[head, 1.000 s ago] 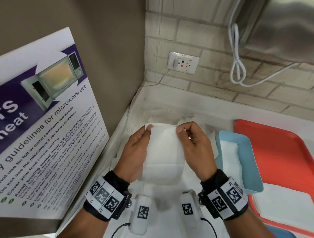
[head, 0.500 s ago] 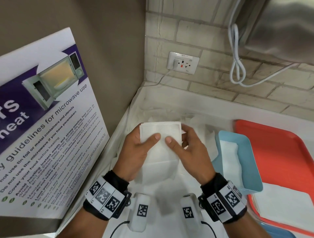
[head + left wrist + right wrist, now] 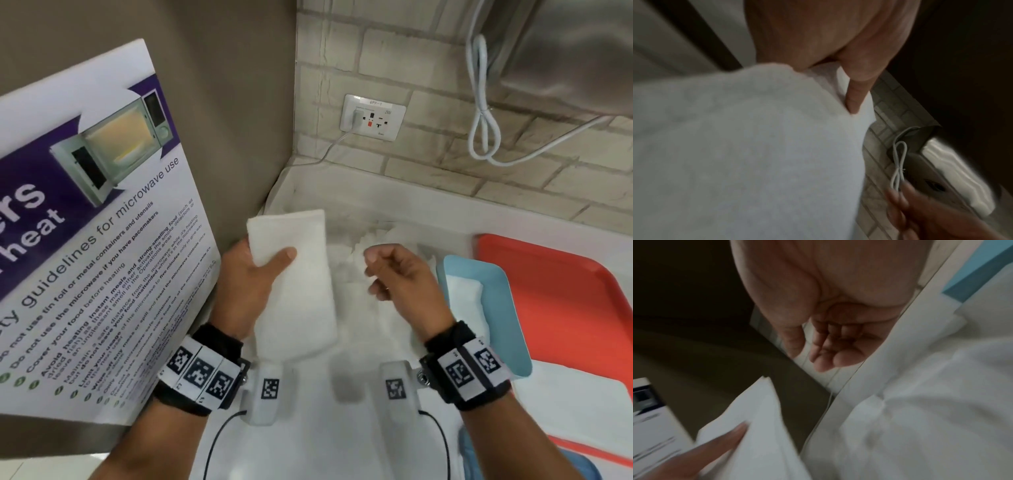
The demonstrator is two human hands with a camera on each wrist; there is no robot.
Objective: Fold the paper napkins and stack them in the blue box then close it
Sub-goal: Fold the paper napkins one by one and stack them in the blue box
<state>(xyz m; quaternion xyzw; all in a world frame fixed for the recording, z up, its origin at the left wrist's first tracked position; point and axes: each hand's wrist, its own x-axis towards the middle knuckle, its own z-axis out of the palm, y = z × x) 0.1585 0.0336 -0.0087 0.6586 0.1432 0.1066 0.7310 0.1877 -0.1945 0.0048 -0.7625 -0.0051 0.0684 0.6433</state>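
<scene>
Napkin (image 3: 294,281) soft matt paper; tray (image 3: 565,294) smooth plastic.

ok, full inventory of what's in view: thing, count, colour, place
folded napkin: 1, white, held up in left hand
loose napkins: pile, count unclear, white, counter ahead of the hands
blue box: 1, light blue, open, right of the hands, white napkins inside
tray: 1, red-orange, right of the box
poster: 1, purple and white, microwave guidelines, left
wall socket: 1, white, brick wall, one plug in
cable: 1, white, looped, hanging on the wall
left hand: grips the folded napkin, thumb on top
right hand: loosely curled, holds nothing
</scene>
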